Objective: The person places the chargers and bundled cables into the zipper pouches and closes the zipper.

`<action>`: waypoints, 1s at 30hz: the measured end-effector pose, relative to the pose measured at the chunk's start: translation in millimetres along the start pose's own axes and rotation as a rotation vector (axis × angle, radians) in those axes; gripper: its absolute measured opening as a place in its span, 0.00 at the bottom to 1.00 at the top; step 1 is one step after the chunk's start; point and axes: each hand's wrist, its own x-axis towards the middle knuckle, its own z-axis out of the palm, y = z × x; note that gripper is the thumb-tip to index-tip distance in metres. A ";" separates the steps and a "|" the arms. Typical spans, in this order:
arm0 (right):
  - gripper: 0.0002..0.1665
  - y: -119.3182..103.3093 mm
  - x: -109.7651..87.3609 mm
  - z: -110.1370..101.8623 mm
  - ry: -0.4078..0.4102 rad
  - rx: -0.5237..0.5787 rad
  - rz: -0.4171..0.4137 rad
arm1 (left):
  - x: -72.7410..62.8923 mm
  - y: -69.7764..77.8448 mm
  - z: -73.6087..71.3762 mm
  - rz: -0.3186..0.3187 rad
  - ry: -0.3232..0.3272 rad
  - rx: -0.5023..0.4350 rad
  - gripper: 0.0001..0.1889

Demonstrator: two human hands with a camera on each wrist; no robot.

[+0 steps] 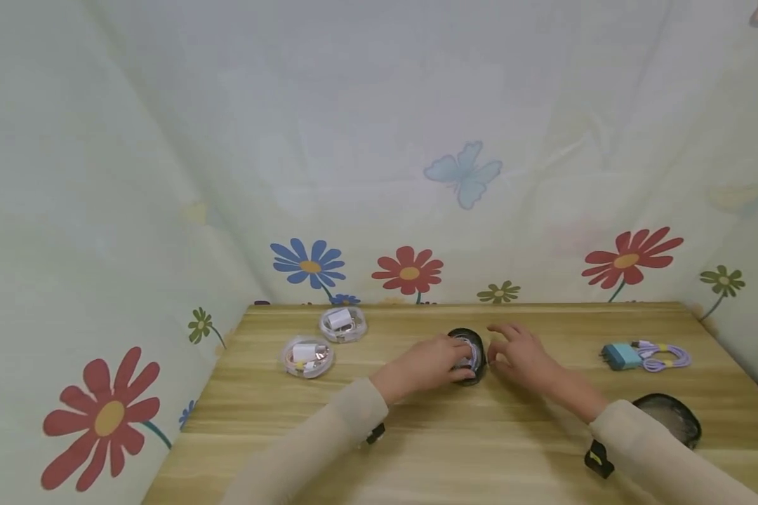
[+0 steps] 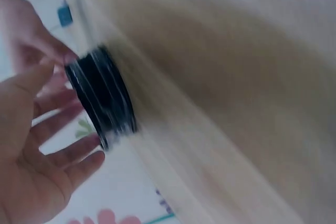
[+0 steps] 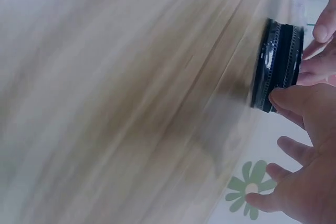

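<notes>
Black case (image 3: 276, 66) is round, shallow and glossy.

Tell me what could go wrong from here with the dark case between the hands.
The pale coil might spring out of the case if the left hand lifts away, since that hand's fingers are over it.

The case might slide or tip if pushed, as the right hand has spread fingers rather than a grip on it.

Drawing back, the right sleeve could brush the second dark piece, which it partly hides in the head view.
</notes>
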 end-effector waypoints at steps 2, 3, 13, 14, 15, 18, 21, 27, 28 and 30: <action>0.13 -4.5 -1.0 -1.3 0.000 0.002 0.015 | 1.0 9.0 2.4 -0.053 0.002 0.019 0.23; 0.13 -5.4 -1.4 -1.3 -0.001 0.003 0.016 | 1.3 12.5 3.8 -0.087 0.000 0.027 0.25; 0.11 -7.6 -2.1 -1.1 -0.056 0.017 0.064 | 11.7 20.3 19.7 -0.187 0.041 0.069 0.29; 0.12 -7.4 -2.3 -1.4 -0.052 0.017 0.067 | 12.9 20.3 20.3 -0.181 0.041 0.069 0.29; 0.13 -7.2 -2.2 -1.6 -0.046 0.016 0.069 | 13.9 20.5 20.0 -0.176 0.037 0.070 0.29; 0.14 -7.6 -2.1 -1.1 -0.040 0.003 0.062 | 13.4 21.9 17.9 -0.175 0.014 0.070 0.31; 0.14 -8.1 -2.6 -1.2 -0.043 -0.006 0.053 | 12.5 21.9 14.9 -0.158 -0.016 0.072 0.31; 0.12 -7.2 0.7 -4.5 -0.041 -0.053 0.062 | 13.3 16.3 10.0 -0.082 -0.060 0.050 0.28; 0.12 -6.4 1.9 -5.0 -0.043 -0.064 0.069 | 13.3 15.5 8.6 -0.071 -0.068 0.039 0.27; 0.11 -4.4 4.3 -6.4 -0.053 -0.073 0.081 | 12.4 13.9 5.8 -0.056 -0.088 0.002 0.27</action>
